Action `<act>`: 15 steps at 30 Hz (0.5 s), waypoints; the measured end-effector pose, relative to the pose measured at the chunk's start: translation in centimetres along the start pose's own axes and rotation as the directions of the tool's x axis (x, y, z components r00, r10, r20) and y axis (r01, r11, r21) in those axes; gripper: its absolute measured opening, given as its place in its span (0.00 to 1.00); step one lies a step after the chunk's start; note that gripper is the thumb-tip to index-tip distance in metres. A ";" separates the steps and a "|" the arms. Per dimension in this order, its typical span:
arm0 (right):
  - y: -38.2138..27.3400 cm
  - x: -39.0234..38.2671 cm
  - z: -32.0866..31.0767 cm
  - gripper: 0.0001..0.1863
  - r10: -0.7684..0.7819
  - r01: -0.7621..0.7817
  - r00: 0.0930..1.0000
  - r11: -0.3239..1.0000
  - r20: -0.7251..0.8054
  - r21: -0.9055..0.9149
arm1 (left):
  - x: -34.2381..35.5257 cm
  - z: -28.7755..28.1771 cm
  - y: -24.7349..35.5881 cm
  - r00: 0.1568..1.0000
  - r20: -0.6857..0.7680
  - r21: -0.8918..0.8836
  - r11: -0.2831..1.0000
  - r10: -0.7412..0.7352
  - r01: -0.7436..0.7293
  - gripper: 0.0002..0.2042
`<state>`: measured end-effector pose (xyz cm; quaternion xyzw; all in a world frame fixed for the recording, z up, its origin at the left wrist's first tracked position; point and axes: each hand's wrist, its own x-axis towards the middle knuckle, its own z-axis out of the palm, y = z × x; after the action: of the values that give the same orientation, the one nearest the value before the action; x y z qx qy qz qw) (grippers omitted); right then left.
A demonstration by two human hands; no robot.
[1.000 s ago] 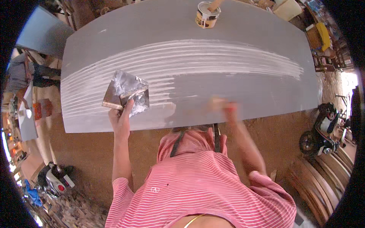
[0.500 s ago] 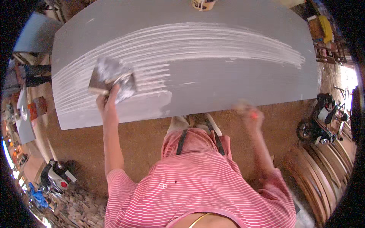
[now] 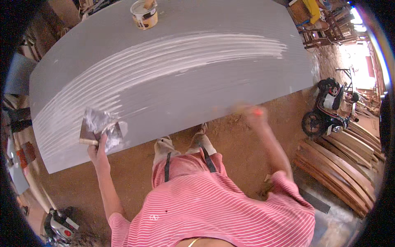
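A wide grey board (image 3: 177,99) lies in front of me, with long curved streaks of white filler across its far and left parts. My left hand (image 3: 98,150) grips a flat metal scraper plate (image 3: 91,128) from below, thumb on top. Pale paste is smeared over the plate, which is above the board's near left edge. My right hand (image 3: 257,117) is near the board's front edge, to the right of my legs. It is closed and blurred; a tan shape and a red-orange spot show at its fingers, but I cannot make out the thing held.
A yellowish tub (image 3: 145,18) stands on the board's far side with something brown at its rim. To the right are a parked motorbike (image 3: 329,109) and stacked curved wooden planks (image 3: 335,164). Another motorbike (image 3: 59,226) is at lower left. Brown ground (image 3: 230,140) lies below.
My view has turned, so the board tilts and the tub appears farther left and fuller. My left hand and plate have moved closer to the board's near edge. The right hand remains blurred near the front edge.
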<state>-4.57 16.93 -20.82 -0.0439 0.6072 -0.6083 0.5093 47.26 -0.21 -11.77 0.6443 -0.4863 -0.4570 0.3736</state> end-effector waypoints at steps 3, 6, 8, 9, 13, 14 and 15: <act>-4.0 2.7 -12.5 0.10 -0.289 0.248 0.914 0.954 -0.286 -0.170 | -3.1 2.7 -0.3 0.996 -0.082 -0.096 0.995 -0.032 0.024 0.13; 4.2 -1.3 2.2 0.09 -0.169 0.136 0.985 0.703 0.023 -0.698 | -4.8 3.8 2.0 0.995 -0.101 -0.226 0.974 0.006 -0.029 0.13; 8.6 -6.9 13.6 0.07 -0.148 0.387 0.919 0.527 0.366 -0.757 | -4.9 1.9 3.8 0.998 -0.062 -0.204 0.979 0.005 -0.018 0.11; 10.8 -9.1 18.4 0.07 -0.190 0.567 0.814 0.459 0.549 -0.684 | -5.0 2.0 4.4 0.999 -0.045 -0.244 0.970 -0.010 -0.001 0.11; 13.6 4.0 12.8 0.16 0.040 0.094 0.922 0.942 0.386 -0.322 | -5.2 5.7 6.2 0.999 -0.004 -0.338 0.941 -0.038 0.035 0.12; 8.0 7.1 7.4 0.21 -0.011 0.127 0.851 0.974 0.525 -0.186 | -5.2 6.0 6.5 0.999 -0.029 -0.340 0.940 -0.036 0.024 0.13; 1.7 9.9 1.5 0.27 -0.065 0.117 0.768 0.992 0.637 -0.040 | -5.7 5.7 5.6 0.998 0.029 -0.328 0.943 -0.056 0.062 0.13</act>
<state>-7.33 9.69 -27.37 -0.2956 0.4200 -0.5579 0.6519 39.61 3.66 -7.03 0.5826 -0.3874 -0.5490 0.4572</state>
